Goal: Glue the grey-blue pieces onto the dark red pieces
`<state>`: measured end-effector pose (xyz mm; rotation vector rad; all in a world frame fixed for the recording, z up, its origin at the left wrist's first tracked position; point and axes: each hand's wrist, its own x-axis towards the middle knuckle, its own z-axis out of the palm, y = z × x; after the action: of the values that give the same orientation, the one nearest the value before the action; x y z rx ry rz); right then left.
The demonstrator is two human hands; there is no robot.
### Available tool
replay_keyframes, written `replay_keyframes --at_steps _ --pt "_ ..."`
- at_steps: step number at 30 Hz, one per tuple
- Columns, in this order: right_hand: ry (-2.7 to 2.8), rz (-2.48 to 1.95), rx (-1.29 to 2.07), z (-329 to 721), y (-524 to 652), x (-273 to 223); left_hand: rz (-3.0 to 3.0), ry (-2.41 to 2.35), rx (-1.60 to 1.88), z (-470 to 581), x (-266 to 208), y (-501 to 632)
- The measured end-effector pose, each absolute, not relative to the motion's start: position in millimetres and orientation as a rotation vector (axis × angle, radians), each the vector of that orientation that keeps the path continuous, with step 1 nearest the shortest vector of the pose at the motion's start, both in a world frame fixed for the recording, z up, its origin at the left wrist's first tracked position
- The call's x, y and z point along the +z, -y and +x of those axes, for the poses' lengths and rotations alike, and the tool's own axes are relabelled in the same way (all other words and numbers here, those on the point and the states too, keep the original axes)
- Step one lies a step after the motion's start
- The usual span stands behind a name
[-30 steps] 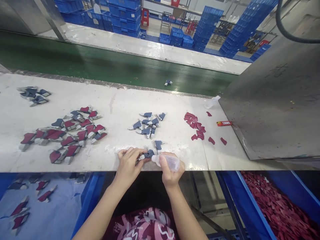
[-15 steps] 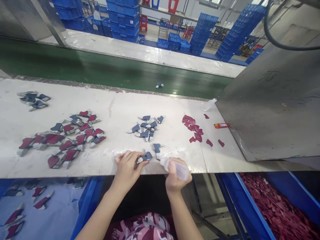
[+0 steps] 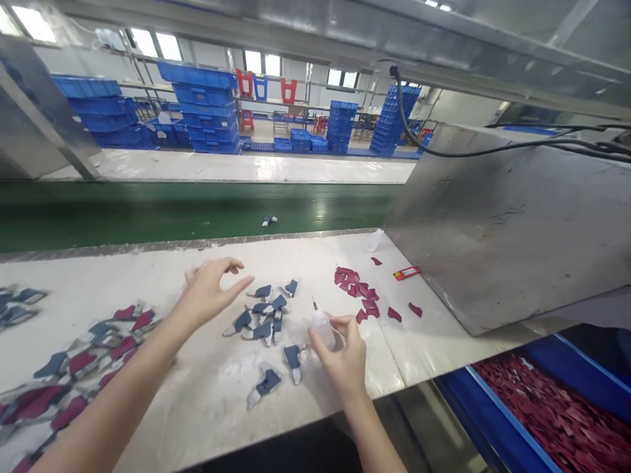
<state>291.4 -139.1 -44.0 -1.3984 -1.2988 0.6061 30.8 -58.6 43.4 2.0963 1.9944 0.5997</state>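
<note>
My left hand (image 3: pixel 211 289) is in the air over the table, fingers apart and nothing in them, just left of a cluster of small blue-and-grey pieces (image 3: pixel 261 312). In my right hand (image 3: pixel 348 355) is a translucent squeeze bottle (image 3: pixel 321 328) with a thin needle tip, held nearly upright. Two loose blue-and-grey pieces lie near the front edge: one with a dark blue recess (image 3: pixel 269 381), the other close to the bottle (image 3: pixel 292 357). Right of the bottle are flat dark-red cut pieces (image 3: pixel 357 286).
Many grey pieces with red or blue tops (image 3: pixel 81 361) spread over the table's left. A green conveyor belt (image 3: pixel 148 210) carries one blue-and-grey piece (image 3: pixel 269 220). A metal panel (image 3: pixel 493 223) stands at right, a red-and-yellow packet (image 3: pixel 406 273) beside it. Below is a blue bin (image 3: pixel 497 407) of red pieces.
My left hand has let go of the blue-and-grey piece, now lying on the table, and moved up and left. The bottle has turned from sideways to nearly upright. The view has tilted up.
</note>
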Motion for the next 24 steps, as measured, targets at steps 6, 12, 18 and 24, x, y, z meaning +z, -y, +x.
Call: replay_keyframes --at_steps 6,12,18,24 --pt "1.346 -1.262 0.869 291.4 144.6 -53.5 2.023 -2.228 0.446 32.0 23.6 -93.3" --pt "1.873 -1.395 0.528 348.9 149.0 -32.9 2.074 -2.2 0.388 37.0 3.6 -154.4" --pt "1.998 -1.54 0.141 403.3 118.2 -43.3 2.285 -2.076 0.325 46.1 -7.5 -150.3" --pt "1.942 -1.508 0.055 402.3 102.6 -60.6 2.291 -2.174 0.377 45.9 -3.3 -141.3"
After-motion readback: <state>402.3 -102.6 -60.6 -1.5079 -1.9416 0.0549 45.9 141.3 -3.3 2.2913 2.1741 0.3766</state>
